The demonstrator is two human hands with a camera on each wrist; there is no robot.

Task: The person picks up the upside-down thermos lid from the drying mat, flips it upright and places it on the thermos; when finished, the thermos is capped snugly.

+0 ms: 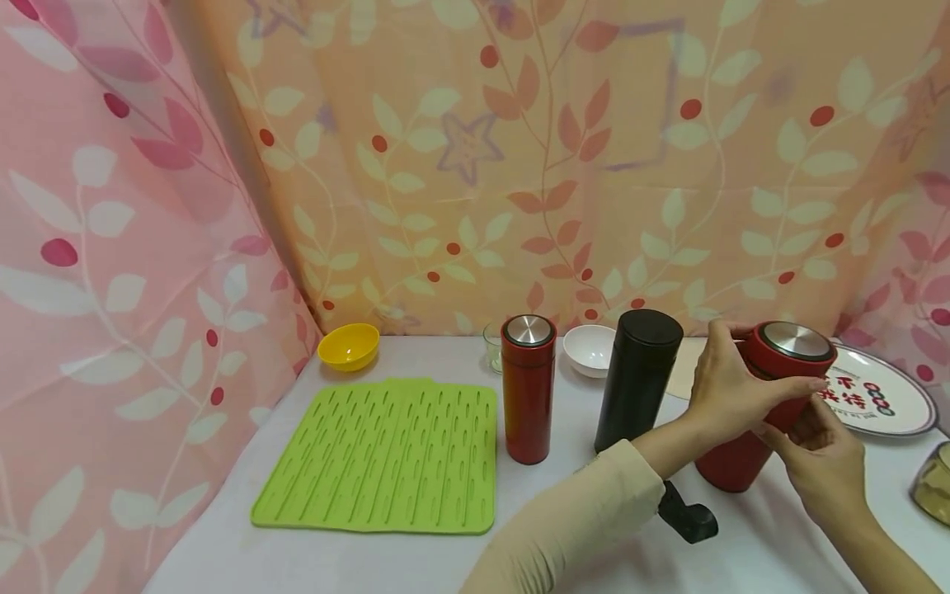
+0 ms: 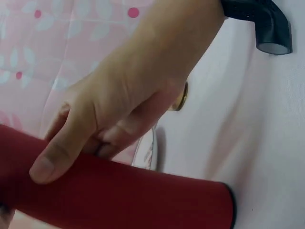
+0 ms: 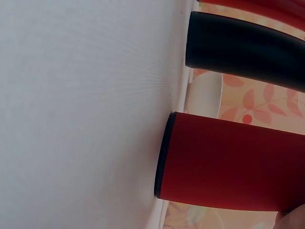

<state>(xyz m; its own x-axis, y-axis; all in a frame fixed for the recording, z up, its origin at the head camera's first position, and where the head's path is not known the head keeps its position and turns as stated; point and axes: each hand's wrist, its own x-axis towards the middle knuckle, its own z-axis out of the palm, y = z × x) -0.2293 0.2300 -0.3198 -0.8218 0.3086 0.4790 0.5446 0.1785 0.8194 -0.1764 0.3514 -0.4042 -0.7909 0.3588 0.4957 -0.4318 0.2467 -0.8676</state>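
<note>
Both hands are on a red vacuum flask (image 1: 736, 458) with a silver-topped lid, at the right of the head view. My left hand (image 1: 731, 392) grips its upper part, the thumb lying across the front and the fingers going behind. Lower down, my right hand (image 1: 825, 470) holds the side with thumb and curled fingers; the left wrist view shows this right hand (image 2: 121, 95) with its thumb against the red wall. Whether the flask's base touches the table cannot be told. A black flask (image 1: 641, 371) stands left of the hands, and a second red flask (image 1: 528, 404) farther left.
A green ridged mat (image 1: 386, 462) lies on the left of the white table. Along the back are a yellow bowl (image 1: 349, 346), a glass cup (image 1: 492, 346) and a white bowl (image 1: 590, 351). A patterned oval plate (image 1: 901, 404) and a jar (image 1: 933, 487) sit at the right.
</note>
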